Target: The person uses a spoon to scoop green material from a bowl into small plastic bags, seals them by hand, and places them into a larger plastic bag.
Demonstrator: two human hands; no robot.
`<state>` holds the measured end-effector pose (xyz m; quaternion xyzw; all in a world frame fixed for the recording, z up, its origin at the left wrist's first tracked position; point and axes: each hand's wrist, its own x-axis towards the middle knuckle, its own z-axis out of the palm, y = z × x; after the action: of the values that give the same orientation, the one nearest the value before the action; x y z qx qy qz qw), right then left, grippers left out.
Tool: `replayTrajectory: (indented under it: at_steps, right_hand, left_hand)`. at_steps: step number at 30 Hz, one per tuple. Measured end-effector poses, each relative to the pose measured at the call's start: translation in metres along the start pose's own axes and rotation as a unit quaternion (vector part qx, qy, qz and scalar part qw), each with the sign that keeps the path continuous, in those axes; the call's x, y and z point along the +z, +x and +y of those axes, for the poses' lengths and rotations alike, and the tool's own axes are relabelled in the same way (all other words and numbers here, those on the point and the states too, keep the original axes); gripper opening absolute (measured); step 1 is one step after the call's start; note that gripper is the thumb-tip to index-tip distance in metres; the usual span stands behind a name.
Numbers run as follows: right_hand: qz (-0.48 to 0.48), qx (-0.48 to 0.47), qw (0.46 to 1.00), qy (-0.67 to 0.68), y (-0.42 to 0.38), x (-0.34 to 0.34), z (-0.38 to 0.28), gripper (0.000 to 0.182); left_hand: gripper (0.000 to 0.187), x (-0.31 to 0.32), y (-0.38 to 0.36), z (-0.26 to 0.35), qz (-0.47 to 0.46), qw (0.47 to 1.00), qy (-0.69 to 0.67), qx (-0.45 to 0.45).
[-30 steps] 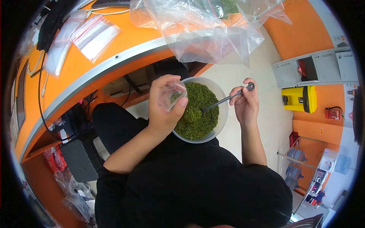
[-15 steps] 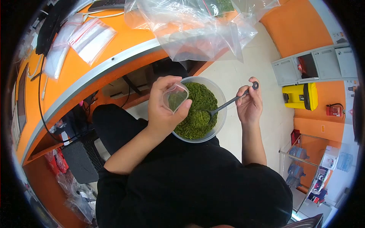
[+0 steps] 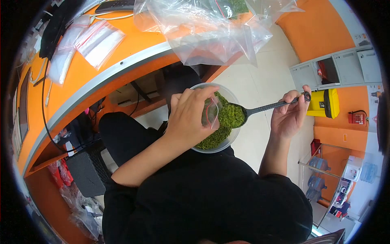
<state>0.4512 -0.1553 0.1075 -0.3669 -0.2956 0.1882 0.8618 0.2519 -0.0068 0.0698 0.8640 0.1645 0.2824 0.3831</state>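
Note:
My left hand is closed around a small clear zip bag, whose red-edged mouth gapes toward the right. Between thumb and fingers, my right hand grips the far end of a black spoon. A heap of green, moss-like shreds fills the spoon's bowl, close beside the bag's mouth. Below both hands, a translucent round tub at my lap holds more of the same green material. My left hand hides much of the tub's left side.
An orange desk curves along the upper left, with flat zip bags on it. A large clear plastic bag hangs over its edge. A dark stool stands at left; lockers and a yellow bin are at right.
My right hand has moved right, lifting the spoon out of the tub with a heaped load. My left hand has shifted right and turned the bag's mouth toward the spoon.

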Motion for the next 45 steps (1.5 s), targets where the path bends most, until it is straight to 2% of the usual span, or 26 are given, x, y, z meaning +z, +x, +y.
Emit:
replayTrajectory:
  at_steps: [8,13,19,22,25,27,29,33,36,38,42,44,45]
  right_hand:
    - [-0.056,-0.030,0.994,-0.092,-0.003,0.014,-0.004,0.024]
    - [-0.100,-0.028,0.984,-0.148,-0.005,0.028,-0.005,0.025]
    - [-0.186,-0.048,0.960,-0.205,-0.010,0.044,0.003,0.029]
    - [-0.252,0.062,0.956,-0.138,-0.007,0.038,-0.005,0.027]
    - [-0.300,0.038,0.941,-0.155,-0.002,0.032,-0.008,0.029]
    - [-0.291,0.021,0.939,-0.180,-0.005,0.035,-0.008,0.031]
    - [-0.228,0.012,0.963,-0.145,-0.007,0.035,-0.009,0.033]
    - [-0.210,-0.017,0.957,-0.199,-0.010,0.030,-0.011,0.032]
    - [-0.168,-0.031,0.971,-0.167,-0.008,0.028,-0.010,0.026]
    - [-0.110,-0.043,0.988,-0.098,-0.005,0.025,-0.010,0.026]
    - [-0.043,-0.050,0.993,-0.095,-0.001,0.023,-0.009,0.027]
    - [0.029,-0.050,0.995,-0.087,0.002,0.018,-0.007,0.029]
    - [0.029,-0.050,0.995,-0.087,0.004,0.016,-0.006,0.029]
  left_hand:
    - [0.083,0.003,-0.003,0.000,0.011,0.998,0.039,0.043]
    - [0.075,0.003,-0.003,0.002,-0.013,0.996,0.061,0.061]
    - [0.066,0.009,-0.003,-0.002,0.016,0.996,0.070,0.056]
    - [0.064,0.003,-0.001,0.001,-0.005,0.998,0.051,0.025]
    - [0.063,0.002,0.000,0.000,0.007,1.000,0.024,0.010]
    - [0.064,0.002,0.000,-0.002,0.010,1.000,0.020,0.004]
    - [0.065,0.002,0.000,-0.003,0.012,1.000,0.014,-0.002]
    - [0.067,0.000,-0.001,-0.004,0.017,1.000,0.005,-0.009]
    - [0.067,-0.001,-0.002,-0.004,0.018,1.000,-0.008,-0.009]
    - [0.068,-0.002,-0.002,-0.004,0.015,1.000,-0.015,-0.011]
    - [0.068,-0.001,-0.004,-0.004,0.022,0.999,-0.027,-0.018]
    - [0.068,0.004,-0.007,-0.008,0.036,0.999,-0.022,-0.014]
    - [0.062,0.009,-0.010,-0.014,0.043,0.996,-0.082,0.001]
